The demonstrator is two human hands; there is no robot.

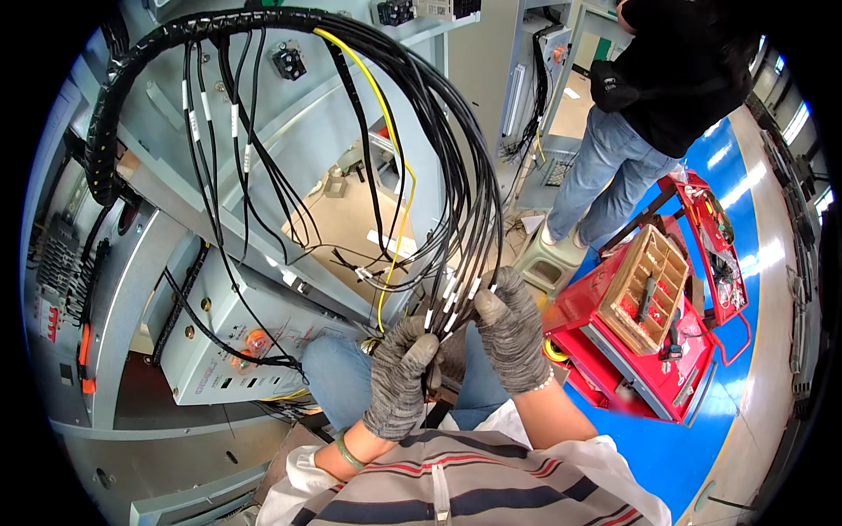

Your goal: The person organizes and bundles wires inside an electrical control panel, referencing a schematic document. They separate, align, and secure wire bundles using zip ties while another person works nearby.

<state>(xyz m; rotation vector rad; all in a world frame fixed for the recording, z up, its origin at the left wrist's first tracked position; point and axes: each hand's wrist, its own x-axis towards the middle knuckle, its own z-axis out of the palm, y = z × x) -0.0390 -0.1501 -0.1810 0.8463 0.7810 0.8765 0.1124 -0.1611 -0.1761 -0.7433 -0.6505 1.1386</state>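
Both my hands wear grey knitted gloves and meet in front of my lap at the loose end of a bundle of black wires (478, 175). My left hand (399, 381) is closed around the wires, thumb on top. Close beside it, my right hand (510, 333) pinches some of the same wires between thumb and fingers. White marker sleeves (450, 289) sit on the wires near my fingertips. The bundle arches down from a taped black harness (219, 22) overhead. One yellow-green wire (386, 114) runs along it and hangs left of my hands.
An open grey metal cabinet frame (158, 158) surrounds the work, with a light grey box (246, 342) at left and other black wires hanging. At right stands a red tool cart (605, 351) bearing a wooden compartment box (645, 289). Another person (667, 96) stands on a stool (548, 263) beyond.
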